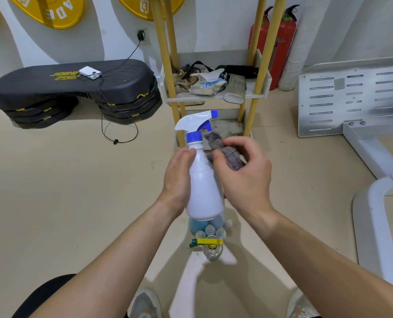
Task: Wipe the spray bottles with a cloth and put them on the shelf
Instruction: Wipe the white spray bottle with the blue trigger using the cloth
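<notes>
Beige flooring [53, 191] runs under you to a white wall, where a shelf [213, 97] on yellow posts stands straight ahead, its middle tier piled with gloves, straps and crumpled packets, its lower tier stained. You hold a white spray bottle [203, 187] upright in the air in front of that shelf, well above the floor, its blue collar and blue nozzle tip at the top, with the trigger head turned toward the shelf. Your left hand [178, 177] grips the bottle from the left, fingers curled behind the body and thumb up by the shoulder. Your right hand [246, 177] clutches a bunched grey cloth [229, 157], thumb and fingers curled round it, and the cloth touches the bottle's right side just below the neck. Directly under the bottle, on the floor between your shoes [145, 304], stand a blue bottle [194, 226], several small bottles [210, 230] and a clear bottle with a yellow trigger [211, 249], clustered close together. To the left lies a black step platform [76, 83] on stacked risers, with a white device [90, 72] and its black cable on top. Behind the shelf on the right stand 2 red fire extinguishers [284, 37], and a white metal frame [351, 99] fills the right edge.
</notes>
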### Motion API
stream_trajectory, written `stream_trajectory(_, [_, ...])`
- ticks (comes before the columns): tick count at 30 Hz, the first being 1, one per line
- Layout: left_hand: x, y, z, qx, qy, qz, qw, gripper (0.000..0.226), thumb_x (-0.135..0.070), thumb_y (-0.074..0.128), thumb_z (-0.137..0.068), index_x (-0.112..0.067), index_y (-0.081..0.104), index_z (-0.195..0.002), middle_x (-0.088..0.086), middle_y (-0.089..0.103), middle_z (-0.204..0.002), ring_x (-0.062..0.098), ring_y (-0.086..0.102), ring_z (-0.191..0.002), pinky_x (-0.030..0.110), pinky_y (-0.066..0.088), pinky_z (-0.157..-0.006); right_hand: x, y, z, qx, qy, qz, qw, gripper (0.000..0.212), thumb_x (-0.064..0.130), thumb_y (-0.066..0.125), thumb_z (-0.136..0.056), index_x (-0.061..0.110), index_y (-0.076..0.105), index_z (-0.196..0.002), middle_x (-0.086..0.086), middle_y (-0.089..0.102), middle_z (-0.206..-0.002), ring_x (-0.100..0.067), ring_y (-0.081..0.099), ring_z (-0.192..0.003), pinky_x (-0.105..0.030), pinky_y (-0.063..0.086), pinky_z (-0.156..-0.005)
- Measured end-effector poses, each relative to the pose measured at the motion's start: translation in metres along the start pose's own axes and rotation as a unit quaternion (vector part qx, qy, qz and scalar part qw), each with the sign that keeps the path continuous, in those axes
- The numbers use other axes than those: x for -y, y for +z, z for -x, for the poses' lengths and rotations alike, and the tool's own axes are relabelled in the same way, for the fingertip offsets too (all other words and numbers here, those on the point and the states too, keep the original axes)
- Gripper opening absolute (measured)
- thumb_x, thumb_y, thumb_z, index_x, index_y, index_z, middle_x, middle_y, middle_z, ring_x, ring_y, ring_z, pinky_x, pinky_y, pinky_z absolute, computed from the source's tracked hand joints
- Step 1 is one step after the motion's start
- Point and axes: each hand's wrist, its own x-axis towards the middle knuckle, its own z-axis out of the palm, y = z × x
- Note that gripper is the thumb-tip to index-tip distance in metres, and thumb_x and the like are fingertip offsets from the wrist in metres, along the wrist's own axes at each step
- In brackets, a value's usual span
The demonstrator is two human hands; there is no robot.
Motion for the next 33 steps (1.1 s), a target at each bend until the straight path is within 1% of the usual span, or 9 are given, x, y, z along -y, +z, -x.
stream_trajectory(6, [0.003,0.001,0.004,0.072,-0.015,0.018,0.997,0.020,-0.023,0.045,-0.095,-0.006,0.056,-0.093,0.015,0.070,-0.083,0.035,0.065,-0.078,0.042,0.050,-0.075,-0.009,-0.014,-0.036,-0.121,0.085,-0.050,0.988,0.015,0.032,0.066,-0.087,0.037,0.061,-0.100,0.004,0.067,-0.105,-0.020,0.067,-0.096,-0.045,0.057,-0.085])
stream_trajectory(9, [0.005,0.004,0.010,0.116,-0.012,0.002,0.993,0.028,-0.030,0.048,-0.086,-0.006,0.056,-0.098,0.013,0.071,-0.083,0.035,0.066,-0.078,0.042,0.052,-0.074,-0.007,-0.013,-0.038,-0.065,0.116,-0.082,0.988,0.037,0.028,0.061,-0.098,0.021,0.059,-0.135,0.008,0.064,-0.127,-0.003,0.061,-0.116,-0.030,0.050,-0.103])
stream_trajectory(13, [0.009,0.007,0.015,0.147,0.006,-0.037,0.988,0.020,-0.028,0.047,-0.088,-0.012,0.058,-0.094,0.010,0.071,-0.082,0.031,0.064,-0.076,0.041,0.051,-0.073,-0.007,-0.013,-0.035,0.033,0.093,-0.039,0.994,0.049,0.034,0.045,-0.102,0.016,0.051,-0.147,0.001,0.062,-0.140,-0.011,0.057,-0.128,-0.030,0.046,-0.108])
stream_trajectory(16, [0.011,0.005,0.015,0.152,0.022,-0.071,0.986,0.023,-0.029,0.047,-0.090,-0.010,0.057,-0.098,0.009,0.071,-0.084,0.025,0.064,-0.076,0.039,0.050,-0.074,-0.011,-0.019,-0.035,0.057,0.031,0.043,0.997,0.039,0.026,0.039,-0.106,0.015,0.055,-0.140,0.000,0.062,-0.130,-0.014,0.058,-0.118,-0.036,0.048,-0.102])
stream_trajectory(19, [0.012,0.004,0.017,0.155,0.023,-0.084,0.984,0.022,-0.030,0.046,-0.092,-0.011,0.057,-0.099,0.008,0.072,-0.084,0.023,0.064,-0.076,0.043,0.052,-0.078,-0.016,-0.021,-0.034,0.063,-0.026,0.089,0.994,0.027,0.025,0.040,-0.106,0.018,0.060,-0.122,0.011,0.057,-0.105,-0.020,0.060,-0.093,-0.052,0.056,-0.075])
stream_trajectory(22, [0.011,0.005,0.018,0.158,0.004,-0.057,0.986,0.023,-0.029,0.048,-0.090,-0.009,0.057,-0.096,0.012,0.071,-0.084,0.028,0.064,-0.076,0.042,0.051,-0.076,-0.015,-0.022,-0.035,0.049,-0.031,0.073,0.996,0.017,0.023,0.046,-0.105,0.024,0.063,-0.110,0.016,0.057,-0.093,-0.019,0.061,-0.081,-0.043,0.056,-0.065])
stream_trajectory(24, [0.008,0.004,0.016,0.160,-0.003,-0.037,0.986,0.020,-0.028,0.049,-0.090,-0.011,0.060,-0.094,0.014,0.070,-0.084,0.030,0.063,-0.075,0.041,0.051,-0.075,-0.015,-0.022,-0.038,0.026,0.040,-0.006,0.999,0.018,0.027,0.049,-0.105,0.023,0.066,-0.103,0.008,0.068,-0.092,-0.017,0.065,-0.081,-0.034,0.054,-0.068])
stream_trajectory(28, [0.002,0.003,0.013,0.151,-0.005,-0.006,0.988,0.018,-0.021,0.048,-0.096,-0.006,0.057,-0.100,0.013,0.071,-0.081,0.028,0.065,-0.072,0.035,0.053,-0.069,-0.013,-0.019,-0.043,-0.021,0.182,-0.160,0.970,0.036,0.034,0.045,-0.105,0.005,0.064,-0.094,-0.010,0.065,-0.084,-0.025,0.059,-0.075,-0.040,0.049,-0.071])
stream_trajectory(33, [0.005,0.005,0.009,0.089,0.004,-0.001,0.996,0.019,-0.012,0.043,-0.103,-0.013,0.061,-0.100,0.000,0.066,-0.085,0.008,0.061,-0.073,0.021,0.047,-0.066,-0.012,-0.003,-0.009,0.075,0.116,-0.068,0.988,0.039,0.043,0.042,-0.105,0.020,0.064,-0.127,0.007,0.073,-0.116,-0.012,0.067,-0.110,-0.038,0.054,-0.097])
